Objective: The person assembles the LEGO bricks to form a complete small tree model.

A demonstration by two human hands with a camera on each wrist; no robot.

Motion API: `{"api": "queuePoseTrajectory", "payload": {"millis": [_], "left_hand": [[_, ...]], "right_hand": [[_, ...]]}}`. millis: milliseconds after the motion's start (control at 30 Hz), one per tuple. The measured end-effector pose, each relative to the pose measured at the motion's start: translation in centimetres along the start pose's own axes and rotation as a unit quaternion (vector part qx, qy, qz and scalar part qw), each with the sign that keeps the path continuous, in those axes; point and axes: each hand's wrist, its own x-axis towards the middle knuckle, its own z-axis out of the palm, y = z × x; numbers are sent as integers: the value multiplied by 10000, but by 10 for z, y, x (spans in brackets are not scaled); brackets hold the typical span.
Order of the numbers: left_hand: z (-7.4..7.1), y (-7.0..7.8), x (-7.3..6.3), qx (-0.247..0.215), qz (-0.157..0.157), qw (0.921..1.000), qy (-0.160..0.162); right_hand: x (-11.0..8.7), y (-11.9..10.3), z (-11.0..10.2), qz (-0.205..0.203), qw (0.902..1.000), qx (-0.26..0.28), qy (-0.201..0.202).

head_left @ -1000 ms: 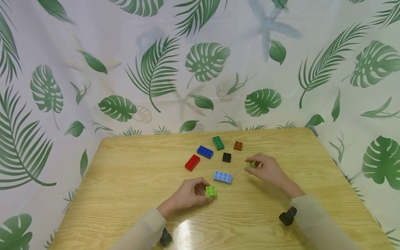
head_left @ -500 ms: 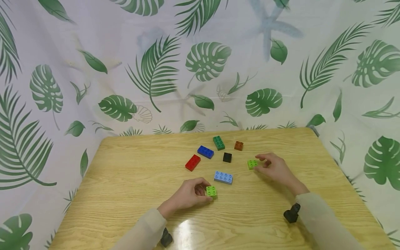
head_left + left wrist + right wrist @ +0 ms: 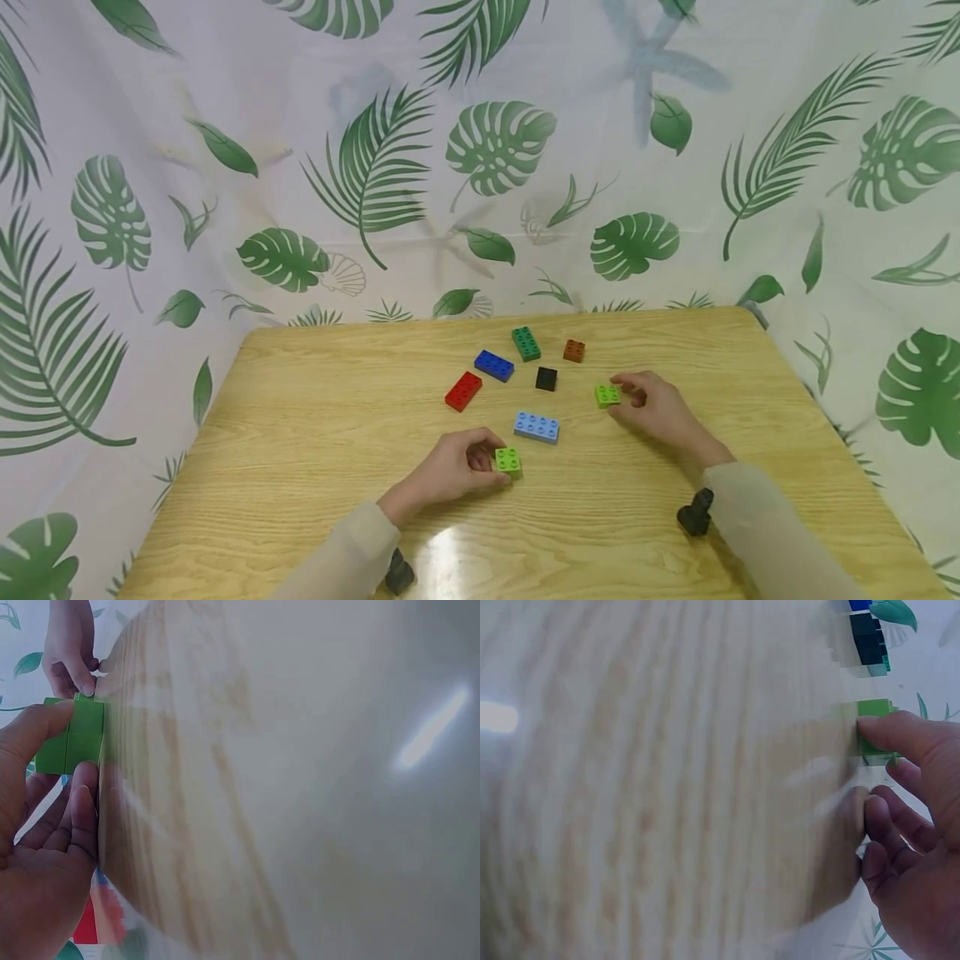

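Note:
My left hand (image 3: 457, 467) pinches a lime green toy brick (image 3: 507, 460) with four studs, low over the table at front centre. In the left wrist view, a seam runs across this green brick (image 3: 81, 739), thumb on one side and fingers on the other. Further back on the right, my right hand (image 3: 658, 410) is beside a second lime green brick (image 3: 606, 395) on the table, index finger and thumb parted at its right side. The right wrist view has the thumb tip overlapping that brick (image 3: 874, 726). A light blue brick (image 3: 536, 426) lies between the hands.
Behind lie a red brick (image 3: 463, 391), a blue brick (image 3: 494, 365), a green brick (image 3: 527, 343), a small brown brick (image 3: 574, 350) and a black brick (image 3: 547, 379). The wooden table (image 3: 315, 392) ends at a leaf-patterned cloth (image 3: 405, 208).
The right hand's fingers, around the far lime brick at first, drew off to the right and uncovered it, then shifted slightly back left. The left hand stays with its brick.

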Motion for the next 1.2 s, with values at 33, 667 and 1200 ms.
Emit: {"api": "queuePoseTrajectory", "payload": {"millis": [33, 667, 1200], "left_hand": [[0, 0, 0, -2, 0, 10000, -5], [0, 3, 0, -71, -29, 10000, 13], [0, 3, -1, -35, -11, 10000, -39]], "right_hand": [[0, 0, 1, 1, 10000, -22, 21], [0, -5, 0, -75, 9998, -155, 135], [-5, -37, 3, 166, 9998, 1, 142]]}}
